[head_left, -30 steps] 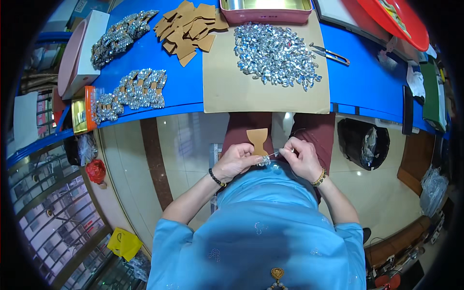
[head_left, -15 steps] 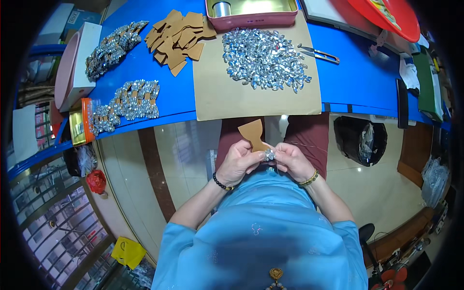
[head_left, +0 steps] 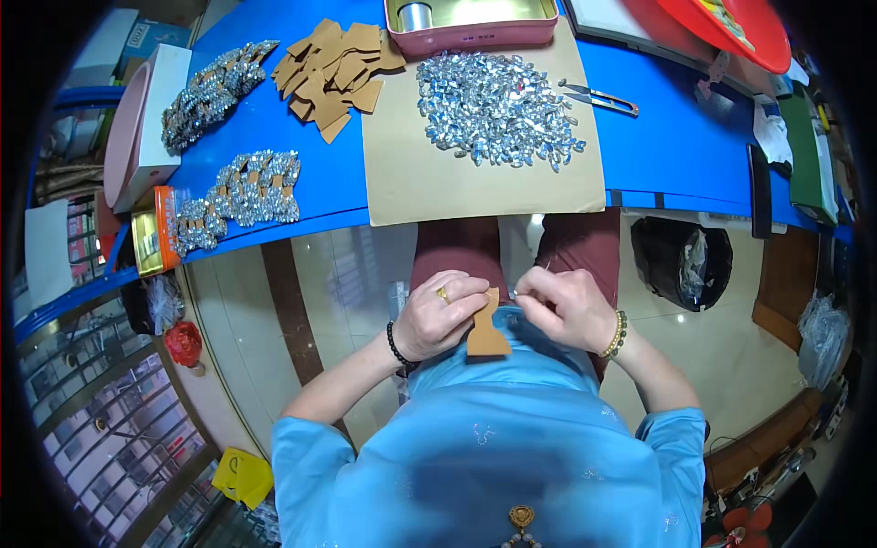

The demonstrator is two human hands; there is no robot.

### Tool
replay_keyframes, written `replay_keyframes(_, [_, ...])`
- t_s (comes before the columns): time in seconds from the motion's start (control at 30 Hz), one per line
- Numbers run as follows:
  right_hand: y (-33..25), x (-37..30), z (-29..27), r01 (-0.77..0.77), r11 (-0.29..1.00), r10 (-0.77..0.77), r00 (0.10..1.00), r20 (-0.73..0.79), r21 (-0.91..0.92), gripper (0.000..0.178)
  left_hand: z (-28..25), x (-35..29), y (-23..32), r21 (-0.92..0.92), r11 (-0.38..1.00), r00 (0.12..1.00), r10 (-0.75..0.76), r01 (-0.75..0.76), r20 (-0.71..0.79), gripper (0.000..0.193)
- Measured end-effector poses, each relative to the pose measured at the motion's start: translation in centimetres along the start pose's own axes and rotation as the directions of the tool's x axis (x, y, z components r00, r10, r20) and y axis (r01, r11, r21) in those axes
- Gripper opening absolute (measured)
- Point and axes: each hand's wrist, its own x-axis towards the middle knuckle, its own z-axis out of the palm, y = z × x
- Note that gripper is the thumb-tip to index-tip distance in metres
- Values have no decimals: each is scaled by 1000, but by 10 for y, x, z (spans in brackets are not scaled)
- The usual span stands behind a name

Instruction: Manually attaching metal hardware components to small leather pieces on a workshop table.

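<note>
Above my lap, my left hand (head_left: 442, 315) grips a brown cardboard piece (head_left: 489, 336), narrow in the middle, its wide end pointing toward me. Just to its right, my right hand (head_left: 568, 308) is closed in a pinch, apart from the card. A tiny shiny bit shows at its fingertips, too small to name. On the blue table beyond lies a heap of silver faceted beads (head_left: 498, 110) on a tan sheet (head_left: 397, 187). Similar cardboard pieces (head_left: 333, 73) are piled to the left, beside bead-covered cards (head_left: 251, 187).
A pink tin (head_left: 475, 36) with a thread spool (head_left: 416, 16) stands at the far edge. Small metal snips (head_left: 601, 98) lie right of the beads. A red bowl (head_left: 772, 46) sits far right. Below the table, a black bin bag (head_left: 665, 265) stands on the floor.
The cardboard piece has flipped from pointing away to pointing toward me. My left hand has turned over it, and my right hand has moved right, away from the card.
</note>
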Motion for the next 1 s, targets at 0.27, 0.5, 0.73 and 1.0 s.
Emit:
replay_keyframes(0.27, [-4, -5, 5, 34, 991, -20, 994, 105, -133, 8, 5, -7, -4, 9, 1000, 997, 23, -24, 79, 34])
replay_keyframes(0.5, [-7, -5, 13, 133, 984, -125, 989, 73, -116, 8, 5, -8, 0, 15, 1000, 997, 16, -17, 77, 34])
replay_keyframes(0.73, [-6, -5, 11, 147, 978, -134, 986, 98, -147, 9, 3, -4, 1, 15, 999, 995, 47, -48, 92, 31])
replay_keyframes(1.0, [-7, -6, 9, 153, 973, -136, 984, 112, -170, 10, 3, -4, -1, 12, 998, 994, 57, -58, 88, 29])
